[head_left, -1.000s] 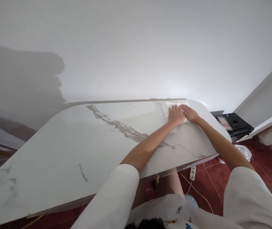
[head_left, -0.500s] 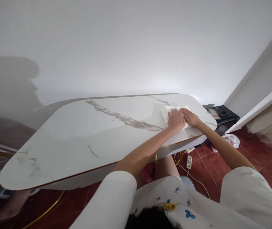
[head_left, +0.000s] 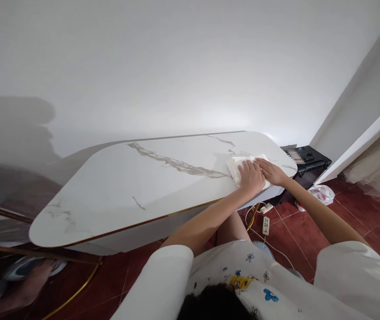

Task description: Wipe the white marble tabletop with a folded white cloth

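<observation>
A white cloth (head_left: 235, 171) with a textured edge lies on the right part of a white, marble-patterned tabletop (head_left: 110, 186). My left hand (head_left: 252, 175) presses down on the cloth, its fingers slightly bent over it. Close against it on the right, my right hand (head_left: 272, 172) rests with fingers stretched out flat, their tips meeting the back of my left hand and the cloth. The part of the cloth under both hands is hidden. Along the front of the top runs a thin gold edge, near my left wrist.
A white wall stands behind the table. To the right are a black case (head_left: 313, 160), a white plastic bag (head_left: 321, 194) and a curtain (head_left: 373, 178). Below lie power strips (head_left: 265, 226) with cords on red floor tiles. At lower left, a person's foot (head_left: 39, 273) shows near gold bars.
Both hands and the cloth have slid a little toward the table's front edge and slightly right. The view has shifted, so more of the gold bars at lower left shows.
</observation>
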{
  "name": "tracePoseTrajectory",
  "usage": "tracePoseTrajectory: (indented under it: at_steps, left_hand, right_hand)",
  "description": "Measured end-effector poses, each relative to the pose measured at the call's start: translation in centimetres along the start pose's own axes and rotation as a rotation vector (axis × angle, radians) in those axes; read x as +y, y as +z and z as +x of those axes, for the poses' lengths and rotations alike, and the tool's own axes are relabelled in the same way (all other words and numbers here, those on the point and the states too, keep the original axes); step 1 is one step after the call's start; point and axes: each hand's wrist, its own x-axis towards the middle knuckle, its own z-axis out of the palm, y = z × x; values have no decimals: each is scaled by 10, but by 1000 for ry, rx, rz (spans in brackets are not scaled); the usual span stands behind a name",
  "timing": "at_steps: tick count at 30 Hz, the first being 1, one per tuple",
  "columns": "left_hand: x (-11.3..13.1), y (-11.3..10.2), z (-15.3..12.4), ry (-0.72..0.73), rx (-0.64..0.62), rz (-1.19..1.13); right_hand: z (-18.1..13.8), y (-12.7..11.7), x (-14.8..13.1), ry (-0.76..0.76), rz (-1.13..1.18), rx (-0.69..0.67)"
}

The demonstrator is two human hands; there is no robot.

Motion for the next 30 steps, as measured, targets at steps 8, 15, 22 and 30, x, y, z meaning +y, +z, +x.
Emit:
tracePoseTrajectory:
  at_steps: [8,15,22,30]
  left_hand:
    - [22,5,16,42,-13,-22]
    - [16,12,56,87,-28,-58]
    - [-16,20,105,52,16,-111]
    - [-53,30,150,31,29,-111]
  right_hand:
    - [-10,-10,24,36,-2,3]
    - [13,-15,44,102,-70,-18]
    - [69,-1,57,205,-72,22]
    - [124,11,63,285,-61,-5]
